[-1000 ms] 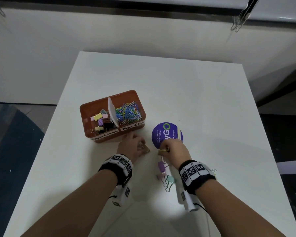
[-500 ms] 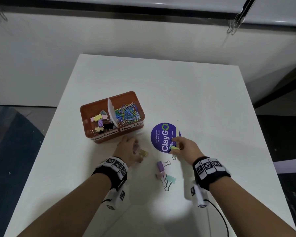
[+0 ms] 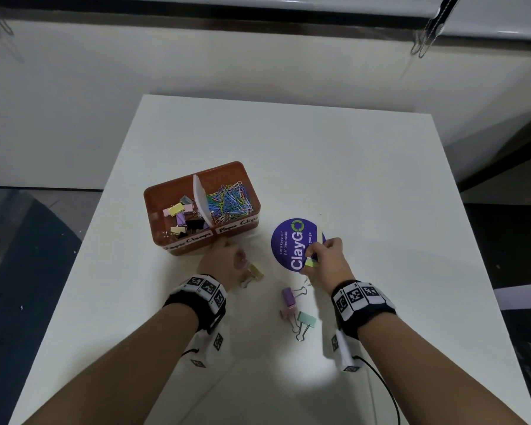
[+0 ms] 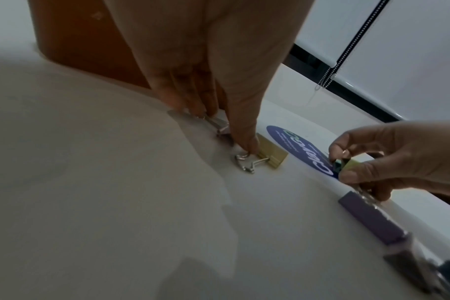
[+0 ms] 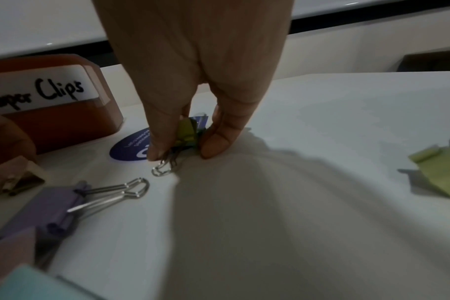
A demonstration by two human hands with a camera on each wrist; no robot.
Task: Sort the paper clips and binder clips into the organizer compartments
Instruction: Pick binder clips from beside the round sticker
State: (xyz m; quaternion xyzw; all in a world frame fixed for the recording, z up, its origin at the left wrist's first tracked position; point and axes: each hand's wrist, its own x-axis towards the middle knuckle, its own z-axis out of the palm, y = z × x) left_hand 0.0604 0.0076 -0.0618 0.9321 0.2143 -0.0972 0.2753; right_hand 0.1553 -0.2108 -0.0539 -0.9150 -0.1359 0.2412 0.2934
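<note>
Dim, soft overhead light; wrist views blurred, shadow-heavy (edges warped), head view sharper.

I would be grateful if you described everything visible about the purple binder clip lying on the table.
The purple binder clip looks like a matte, painted metal body with two silver wire handles folded together and pointing toward the right hand. It lies flat on the white table, just behind a pink binder clip. Neither hand touches it; whether the two clips touch is unclear.

The organizer [image 3: 201, 210] stands on the table [image 3: 365, 185], the round sticker [image 3: 292, 240] to its right, and three binder clips [image 3: 295, 308] lie nearer, between both wrists.
</note>
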